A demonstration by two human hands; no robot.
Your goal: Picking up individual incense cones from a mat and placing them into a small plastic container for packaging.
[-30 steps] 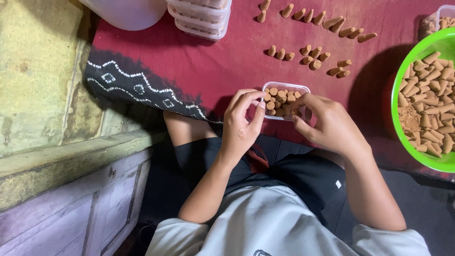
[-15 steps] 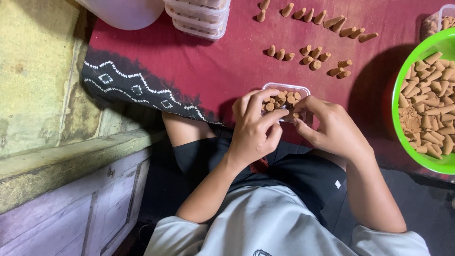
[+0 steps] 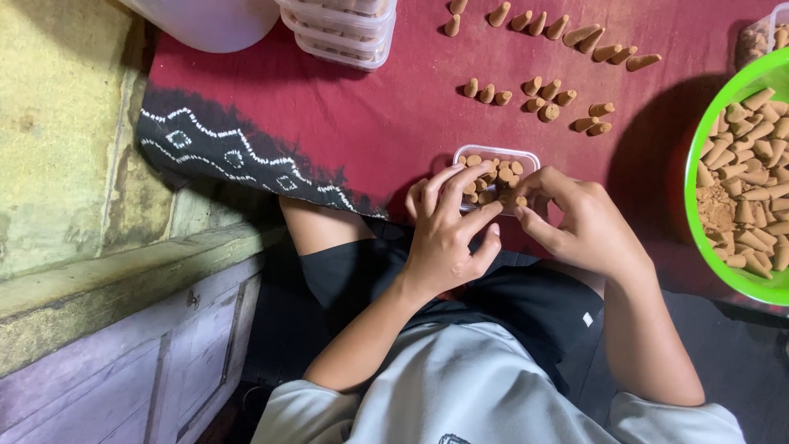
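Observation:
A small clear plastic box holding several brown cones rests on the dark red cloth just beyond my lap. My left hand grips the box's near left side, its fingers reaching over the cones. Against the near right corner sits my right hand, pinching a single brown cone between thumb and fingertips. Loose brown cones lie in short rows on the cloth past the box.
A green bowl full of cones sits at the right edge. Stacked clear lidded boxes and a white container stand at the far side. Another clear box is at the top right. A worn stone and wood ledge runs on the left.
My left hand has slid a little forward along the box. My right hand's fingers have closed on one cone at the box's near right corner.

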